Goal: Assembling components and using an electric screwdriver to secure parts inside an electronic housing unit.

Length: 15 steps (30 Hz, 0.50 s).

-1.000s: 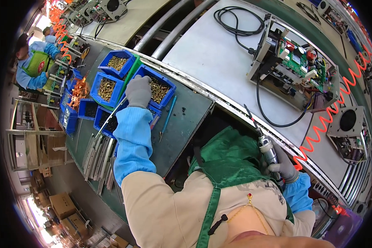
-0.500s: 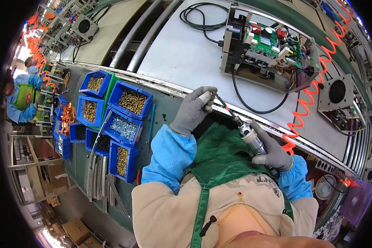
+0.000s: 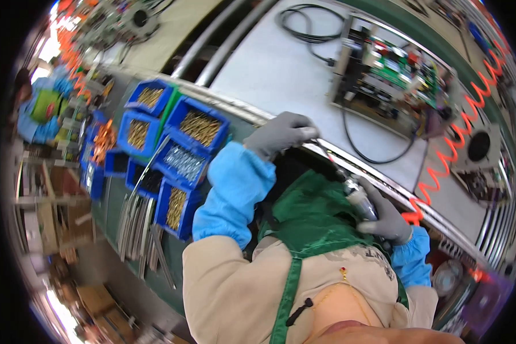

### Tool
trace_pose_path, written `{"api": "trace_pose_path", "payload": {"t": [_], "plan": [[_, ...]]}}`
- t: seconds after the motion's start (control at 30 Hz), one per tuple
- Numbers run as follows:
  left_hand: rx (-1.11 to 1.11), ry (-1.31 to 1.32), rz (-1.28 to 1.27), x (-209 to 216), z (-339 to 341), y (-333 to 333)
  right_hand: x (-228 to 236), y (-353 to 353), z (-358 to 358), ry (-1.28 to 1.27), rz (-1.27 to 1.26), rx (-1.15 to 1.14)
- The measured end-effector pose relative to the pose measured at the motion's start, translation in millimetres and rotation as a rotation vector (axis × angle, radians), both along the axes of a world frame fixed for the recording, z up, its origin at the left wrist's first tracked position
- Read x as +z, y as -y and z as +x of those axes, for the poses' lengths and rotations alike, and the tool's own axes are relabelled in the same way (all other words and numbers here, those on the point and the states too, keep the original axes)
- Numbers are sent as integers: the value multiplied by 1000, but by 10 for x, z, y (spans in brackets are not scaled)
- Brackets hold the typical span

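My right hand, in a grey glove, is wrapped round a silver pneumatic screwdriver. Its thin bit points up and left toward my left hand, also gloved in grey. The left fingers are closed together by the bit's tip, over the near edge of the work line; whatever they pinch is hidden and blurred. Beyond both hands, an open metal chassis with a green circuit board rests on the pale work surface.
Blue bins of brass, silver and black screws stand left of my left arm. Near them lie metal strips. An orange coiled hose runs along the right. A black cable loops from the chassis. Another person works far left.
The whole view has swung, so bins and chassis appear farther right and blurred. My left hand has turned over, its fingers now bent down by the bit. The right hand still grips the screwdriver.
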<state>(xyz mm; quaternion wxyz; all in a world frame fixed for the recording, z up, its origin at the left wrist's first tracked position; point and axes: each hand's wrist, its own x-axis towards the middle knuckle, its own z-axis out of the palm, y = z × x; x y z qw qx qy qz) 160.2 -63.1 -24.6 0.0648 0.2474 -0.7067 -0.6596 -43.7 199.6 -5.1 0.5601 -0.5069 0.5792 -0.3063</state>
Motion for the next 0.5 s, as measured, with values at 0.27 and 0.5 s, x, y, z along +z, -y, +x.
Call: {"api": "trace_pose_path", "payload": {"t": [0.27, 0.5], "plan": [[540, -453, 26, -199, 140, -586, -44, 47, 293, 597, 185, -418], [1213, 1123, -1304, 106, 2646, -278, 48, 47, 222, 355, 119, -425]]}}
